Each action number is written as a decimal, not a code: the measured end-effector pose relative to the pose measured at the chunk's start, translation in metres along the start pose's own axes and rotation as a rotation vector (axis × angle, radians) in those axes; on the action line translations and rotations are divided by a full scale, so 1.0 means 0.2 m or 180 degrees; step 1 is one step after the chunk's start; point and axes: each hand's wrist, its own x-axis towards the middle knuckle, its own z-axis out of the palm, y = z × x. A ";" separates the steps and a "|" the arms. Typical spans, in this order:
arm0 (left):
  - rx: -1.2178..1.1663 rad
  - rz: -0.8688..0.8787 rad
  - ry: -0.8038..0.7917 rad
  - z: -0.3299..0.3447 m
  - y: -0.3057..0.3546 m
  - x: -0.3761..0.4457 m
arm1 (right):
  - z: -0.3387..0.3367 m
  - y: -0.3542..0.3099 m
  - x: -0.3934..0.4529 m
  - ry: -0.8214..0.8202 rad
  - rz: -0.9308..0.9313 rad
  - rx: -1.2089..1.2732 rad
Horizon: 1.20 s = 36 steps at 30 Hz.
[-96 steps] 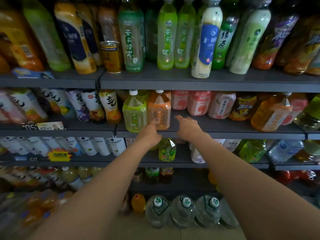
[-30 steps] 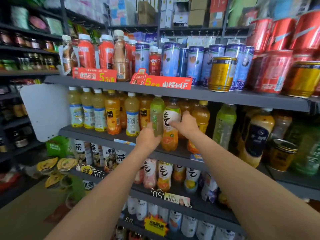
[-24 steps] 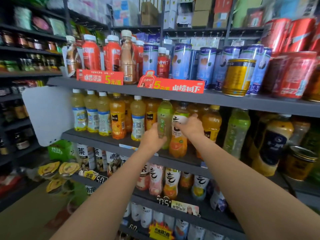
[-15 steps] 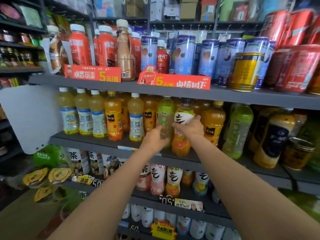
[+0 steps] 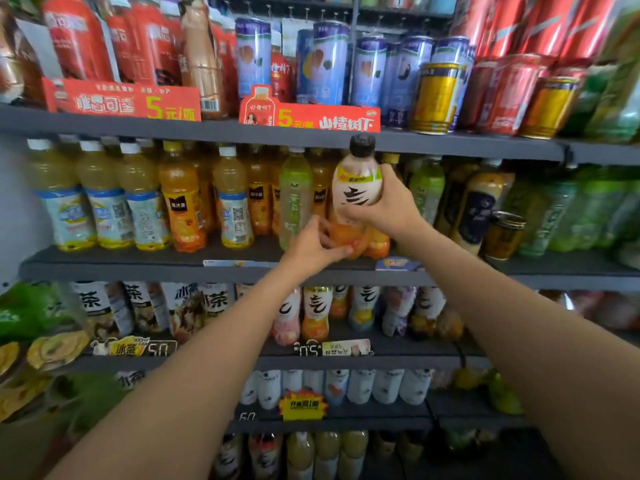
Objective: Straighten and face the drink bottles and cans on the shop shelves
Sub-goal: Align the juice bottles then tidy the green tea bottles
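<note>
The right hand wraps its fingers round the middle of a black-capped plastic bottle with a white label and orange base, upright at the near edge of the grey metal shelf. The left hand pinches its base. A pale green bottle stands just left.

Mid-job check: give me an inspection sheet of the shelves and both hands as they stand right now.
Surface: dark shelf, fully stocked rows.
Job's things: black-capped bottle held in front of its row, label facing out; pale green bottle upright beside it.
Clutter: red price signs on the shelf above; gold can among blue cans.
Grippers: right hand grips the bottle's middle; left hand holds its orange base.
Cables: nothing seen.
Surroundings: more drink shelves below; green packets lower left.
</note>
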 end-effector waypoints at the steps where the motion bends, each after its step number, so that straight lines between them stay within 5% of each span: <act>1: -0.0013 -0.0038 -0.0122 0.01 -0.01 -0.02 | -0.03 0.00 -0.01 -0.0185 0.0070 -0.0008; 7: 0.0519 -0.0801 -0.1888 0.14 -0.19 -0.16 | -0.01 0.23 -0.19 -0.1743 0.0825 -0.0071; 10: 0.0649 -0.1296 -0.2049 0.24 -0.33 -0.17 | 0.12 0.46 -0.27 -0.1971 0.1144 -0.0217; 15: 0.0854 -0.1366 -0.1427 0.34 -0.48 -0.14 | 0.36 0.81 -0.40 -0.1246 0.1631 -0.0439; 22: 0.1215 -0.1108 -0.1143 0.36 -0.54 -0.08 | 0.51 0.95 -0.43 0.0016 0.1869 0.0240; 36: 0.1090 -0.1211 -0.1066 0.37 -0.74 -0.08 | 0.74 1.03 -0.28 0.0045 0.1743 -0.0270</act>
